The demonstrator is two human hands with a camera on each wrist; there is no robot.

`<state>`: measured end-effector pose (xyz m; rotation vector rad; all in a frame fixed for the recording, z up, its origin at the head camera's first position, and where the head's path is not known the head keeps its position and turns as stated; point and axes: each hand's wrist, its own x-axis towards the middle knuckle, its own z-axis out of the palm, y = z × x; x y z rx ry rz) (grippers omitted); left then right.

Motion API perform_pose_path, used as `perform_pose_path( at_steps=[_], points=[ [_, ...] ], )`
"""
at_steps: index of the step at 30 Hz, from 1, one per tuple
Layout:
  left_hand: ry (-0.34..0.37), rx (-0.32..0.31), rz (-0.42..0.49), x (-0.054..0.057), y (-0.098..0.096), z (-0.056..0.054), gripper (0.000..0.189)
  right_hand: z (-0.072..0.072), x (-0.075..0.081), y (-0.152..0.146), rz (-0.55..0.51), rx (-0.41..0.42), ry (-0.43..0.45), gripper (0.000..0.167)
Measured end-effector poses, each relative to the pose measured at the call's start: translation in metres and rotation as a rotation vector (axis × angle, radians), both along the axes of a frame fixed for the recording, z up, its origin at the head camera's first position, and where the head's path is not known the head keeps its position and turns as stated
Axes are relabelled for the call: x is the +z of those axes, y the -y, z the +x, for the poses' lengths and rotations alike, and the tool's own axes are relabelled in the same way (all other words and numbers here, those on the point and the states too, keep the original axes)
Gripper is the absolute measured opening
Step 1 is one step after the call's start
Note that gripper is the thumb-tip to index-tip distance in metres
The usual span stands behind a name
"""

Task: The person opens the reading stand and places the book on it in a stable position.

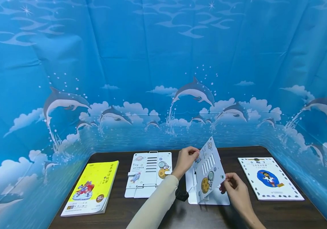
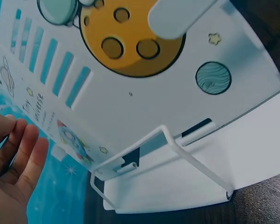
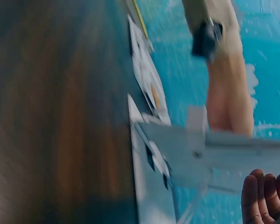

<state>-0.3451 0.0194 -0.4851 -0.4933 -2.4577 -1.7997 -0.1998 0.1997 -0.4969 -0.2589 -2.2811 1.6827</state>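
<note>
A white metal book stand point(image 1: 209, 171) with an astronaut, a planet and slots printed and cut in it has its panel raised from the base plate point(image 1: 221, 198). At the panel's upper left edge, the left hand point(image 1: 185, 161) pinches it between thumb and fingers; those fingers point(image 2: 25, 154) also show in the left wrist view. The right hand point(image 1: 236, 190) has its fingers bent at the panel's lower right edge and seems to pinch it there. A bent wire point(image 2: 165, 135) stands out in front of the panel.
A second white book stand point(image 1: 141, 189), folded flat, lies left of the raised one. Farther left is a thick yellow book point(image 1: 94, 178); a white book point(image 1: 275, 187) lies at the right. The dark table point(image 1: 117, 219) meets a blue dolphin-printed curtain point(image 1: 140, 79) behind.
</note>
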Motion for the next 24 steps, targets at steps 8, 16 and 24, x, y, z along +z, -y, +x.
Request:
perform_pose_path(
  at_steps=[8, 16, 24],
  points=[
    [0.019, -0.039, -0.111, 0.002, -0.011, -0.004, 0.028, 0.023, -0.006, 0.021, -0.032, 0.071, -0.032, 0.019],
    [0.086, -0.069, -0.237, 0.002, -0.025, 0.000, 0.048, 0.019, -0.007, 0.026, -0.007, 0.040, 0.049, 0.026],
    [0.109, -0.098, -0.291, 0.001, -0.026, -0.001, 0.050, 0.017, -0.008, 0.024, 0.016, 0.049, 0.041, 0.028]
  ],
)
